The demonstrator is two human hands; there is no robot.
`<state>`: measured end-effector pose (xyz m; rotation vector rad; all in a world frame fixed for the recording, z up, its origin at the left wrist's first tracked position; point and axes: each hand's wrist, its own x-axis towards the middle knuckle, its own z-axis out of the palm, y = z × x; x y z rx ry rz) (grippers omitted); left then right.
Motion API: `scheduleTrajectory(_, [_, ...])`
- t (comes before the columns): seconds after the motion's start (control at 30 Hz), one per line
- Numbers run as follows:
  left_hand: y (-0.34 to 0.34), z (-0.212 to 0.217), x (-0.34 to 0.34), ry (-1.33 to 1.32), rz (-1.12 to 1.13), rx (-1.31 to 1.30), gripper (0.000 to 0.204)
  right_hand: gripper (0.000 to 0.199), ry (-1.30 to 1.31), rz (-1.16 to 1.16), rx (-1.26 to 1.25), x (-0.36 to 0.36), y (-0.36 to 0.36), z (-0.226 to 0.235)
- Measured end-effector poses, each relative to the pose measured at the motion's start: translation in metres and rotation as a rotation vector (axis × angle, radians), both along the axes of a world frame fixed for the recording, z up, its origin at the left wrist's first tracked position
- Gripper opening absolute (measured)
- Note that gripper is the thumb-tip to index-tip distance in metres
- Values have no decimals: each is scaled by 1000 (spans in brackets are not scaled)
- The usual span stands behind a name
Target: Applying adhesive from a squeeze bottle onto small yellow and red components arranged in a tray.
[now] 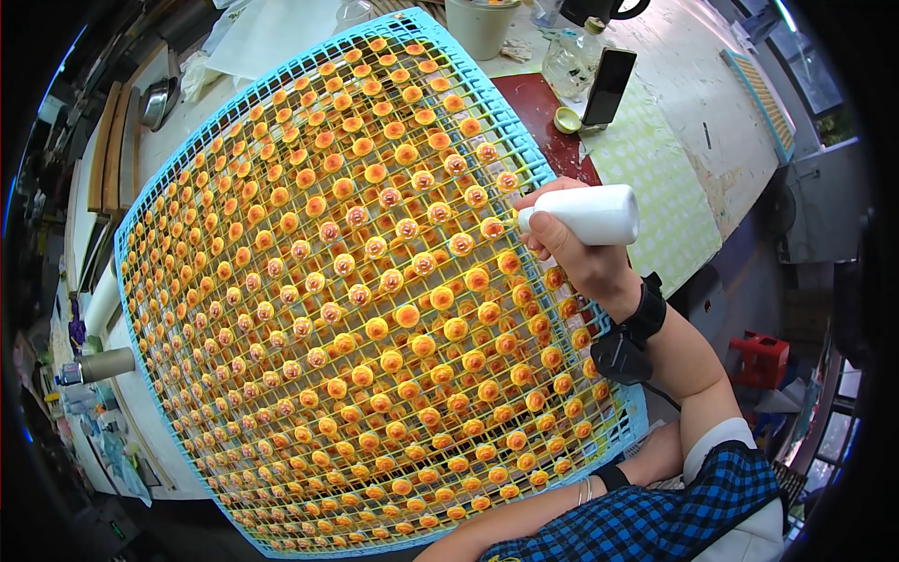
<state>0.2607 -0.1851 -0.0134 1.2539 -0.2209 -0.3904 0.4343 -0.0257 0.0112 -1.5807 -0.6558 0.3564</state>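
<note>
A large mesh rack with a light blue frame point(524, 150) stretches before me, bearing rows of small yellow-orange flower-shaped pieces point(406, 316). Pieces in a diagonal band, such as one glossy piece point(407, 229), look shiny and pinkish on top. More pieces show through the mesh from beneath. My right hand point(582, 258) is closed around a white squeeze bottle point(595, 214), its narrow end pointing left over the rack's right side. My left hand point(655, 453) lies by the rack's lower right edge, crossed by my right arm, with its fingers hidden.
Behind the rack, a phone point(609, 87) stands upright beside a small round lid point(567, 120) and a clear plastic bottle point(571, 61). A pale bucket point(480, 28) is at the back. A metal bowl point(157, 101) sits far left. A red crate point(759, 360) stands at right.
</note>
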Motion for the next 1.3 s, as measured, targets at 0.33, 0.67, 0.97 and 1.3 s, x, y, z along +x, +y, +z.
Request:
scheduleTrajectory(0.33, [3, 4, -1, -8, 37, 23, 26, 6, 41, -21, 19, -1, -2, 1])
scheduleTrajectory(0.67, [-2, -2, 0, 21, -37, -12, 34, 7, 32, -30, -4, -1, -2, 1])
scheduleTrajectory(0.97, [-4, -2, -2, -4, -17, -14, 35, 8, 9, -5, 8, -2, -3, 2])
scheduleTrajectory(1.3, [2, 1, 1, 11, -19, 0, 36, 7, -3, 49, -26, -2, -2, 4])
